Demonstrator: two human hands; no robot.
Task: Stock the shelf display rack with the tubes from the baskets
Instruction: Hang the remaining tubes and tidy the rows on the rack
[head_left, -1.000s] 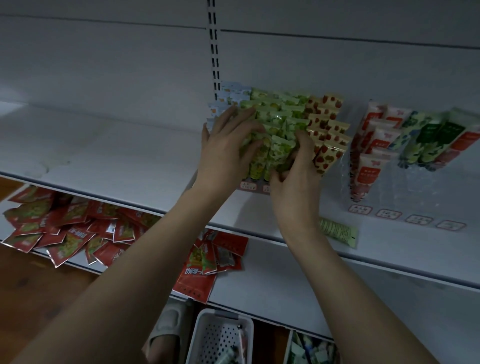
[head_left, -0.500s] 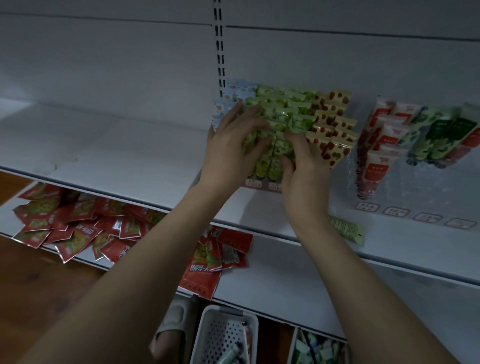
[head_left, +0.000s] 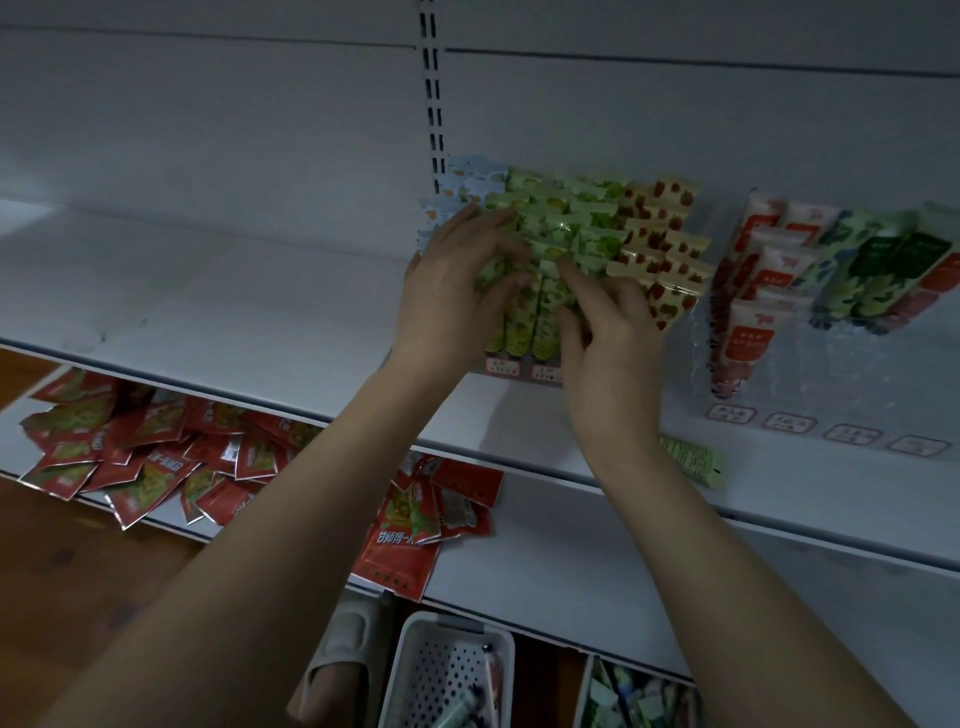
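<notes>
A tiered display rack (head_left: 524, 370) on the upper shelf holds blue-white tubes (head_left: 467, 188), green tubes (head_left: 569, 218) and strawberry-print tubes (head_left: 662, 236). My left hand (head_left: 452, 296) lies on the left side of the green tubes, its fingers nearly straight and pressing them. My right hand (head_left: 610, 338) is at the front green rows, where thumb and fingers pinch a green tube (head_left: 545, 306). One loose green tube (head_left: 693, 460) lies on the shelf near my right wrist. Two baskets (head_left: 415, 670) (head_left: 587, 691) with tubes stand below.
A second clear rack (head_left: 789, 374) at the right holds red-white tubes (head_left: 748, 332) and dark green tubes (head_left: 883, 270). Red sachets (head_left: 140, 457) lie heaped on the lower shelf. A slippered foot (head_left: 343, 654) shows on the wooden floor.
My right hand has slid left from the strawberry tubes onto the green rows and closed on a tube there. The left hand has stayed on the green tubes.
</notes>
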